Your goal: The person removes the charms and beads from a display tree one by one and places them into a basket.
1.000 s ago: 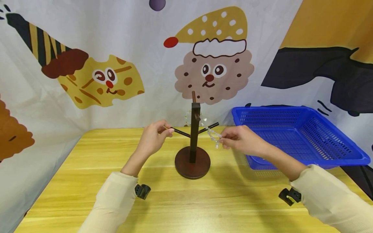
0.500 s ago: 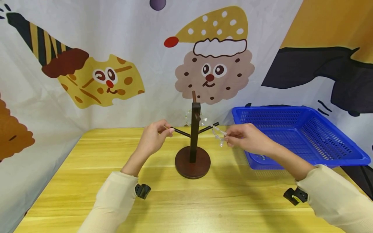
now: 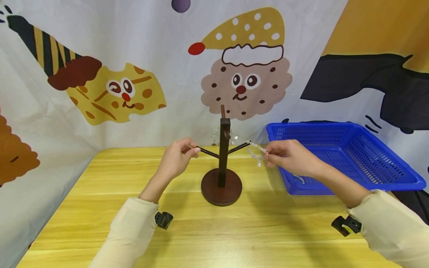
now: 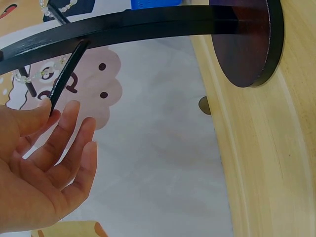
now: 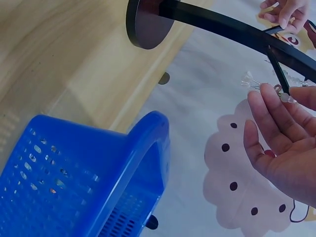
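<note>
A dark wooden stand [image 3: 222, 163] with a round base and several pegs stands mid-table. My left hand [image 3: 177, 158] pinches the end of its left peg [image 4: 69, 74] between thumb and index finger; the other fingers are spread in the left wrist view. My right hand [image 3: 291, 158] pinches a clear beaded bracelet [image 3: 259, 162] with a dangling charm, at the tip of the right peg [image 3: 239, 147]. Whether the peg passes through the loop, I cannot tell. Another beaded bracelet [image 3: 235, 140] hangs behind the post, partly hidden by it.
A blue plastic basket [image 3: 372, 187] stands at the right, close beyond my right hand, with a small beaded piece [image 3: 299, 178] inside near its left end. A printed cloth [image 3: 181, 93] hangs behind the wooden table [image 3: 214, 234].
My right hand has moved right with the bracelet, from alongside the right peg to its tip. The beaded piece in the basket has come into sight. My left hand stays put.
</note>
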Tool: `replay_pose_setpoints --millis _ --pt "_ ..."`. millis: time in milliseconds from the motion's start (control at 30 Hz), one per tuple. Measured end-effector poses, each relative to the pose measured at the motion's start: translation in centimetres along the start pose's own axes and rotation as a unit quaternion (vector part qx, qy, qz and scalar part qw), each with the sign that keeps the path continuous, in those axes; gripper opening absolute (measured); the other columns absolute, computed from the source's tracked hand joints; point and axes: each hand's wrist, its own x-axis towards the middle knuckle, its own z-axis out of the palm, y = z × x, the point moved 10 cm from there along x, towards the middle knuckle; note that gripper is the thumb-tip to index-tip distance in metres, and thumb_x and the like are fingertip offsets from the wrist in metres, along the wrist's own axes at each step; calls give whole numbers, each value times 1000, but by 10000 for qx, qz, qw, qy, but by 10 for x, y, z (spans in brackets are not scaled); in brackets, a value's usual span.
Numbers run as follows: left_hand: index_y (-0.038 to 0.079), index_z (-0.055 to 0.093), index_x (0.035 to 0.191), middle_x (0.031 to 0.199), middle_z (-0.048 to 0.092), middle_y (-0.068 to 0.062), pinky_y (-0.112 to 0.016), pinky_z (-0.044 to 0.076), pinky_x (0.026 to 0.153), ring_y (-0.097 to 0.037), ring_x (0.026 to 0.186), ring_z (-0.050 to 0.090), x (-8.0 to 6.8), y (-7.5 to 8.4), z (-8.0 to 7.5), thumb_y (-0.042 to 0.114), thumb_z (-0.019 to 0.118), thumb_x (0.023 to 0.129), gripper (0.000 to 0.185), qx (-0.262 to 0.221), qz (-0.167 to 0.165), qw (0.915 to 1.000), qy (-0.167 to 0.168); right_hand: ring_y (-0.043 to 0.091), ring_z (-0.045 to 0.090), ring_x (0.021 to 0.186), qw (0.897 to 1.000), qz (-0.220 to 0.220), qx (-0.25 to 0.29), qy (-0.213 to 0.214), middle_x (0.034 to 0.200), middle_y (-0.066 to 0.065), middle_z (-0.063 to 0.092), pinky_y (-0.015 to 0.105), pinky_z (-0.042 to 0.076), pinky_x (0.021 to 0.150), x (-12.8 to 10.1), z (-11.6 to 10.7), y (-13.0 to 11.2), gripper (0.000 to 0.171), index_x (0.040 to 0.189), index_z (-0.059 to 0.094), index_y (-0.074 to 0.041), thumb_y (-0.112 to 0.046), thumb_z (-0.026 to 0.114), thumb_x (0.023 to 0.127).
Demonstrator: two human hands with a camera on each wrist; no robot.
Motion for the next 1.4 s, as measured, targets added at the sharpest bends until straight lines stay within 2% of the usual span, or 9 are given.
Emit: replay_pose_setpoints --millis 267,667,800,1167,1400 --pt "6 63 89 78 68 -5 -32 41 60 -22 74 60 1 -1 1 17 58 91 13 -16 -26 10000 -27 10 60 66 9996 -44 -267 124 73 -5 65 27 47 60 -2 -7 0 8 91 63 -4 -2 55 89" --pt "8 63 88 77 67 -4 -32 40 59 -24 74 60 0 1 0 18 57 91 11 -6 13 10000 8 13 62 66 9991 -19 -341 257 74 -1 65 27 46 56 -7 -18 6 9 93 64 -5 -3 56 89" --pt "7 63 88 77 67 -4 -32 40 59 -23 73 60 0 1 0 18 57 91 12 1 33 10000 1 14 62 67 9986 12 -408 334 74 -2 65 27 46 58 -12 -24 7 9 95 64 -4 -4 57 89" --pt "6 63 89 78 68 -5 -32 41 59 -22 74 61 -1 1 0 17 57 91 13 -27 87 10000 8 11 62 68 9967 278 -603 469 72 -4 64 25 46 63 -26 -38 22 11 98 64 -3 -5 55 91" --pt "7 62 89 77 67 -5 -31 40 58 -22 72 60 -1 1 0 17 57 92 12 -30 52 10000 14 10 59 65 9939 509 -794 566 67 -4 61 25 44 61 -39 -47 37 13 99 63 -2 -10 55 92"
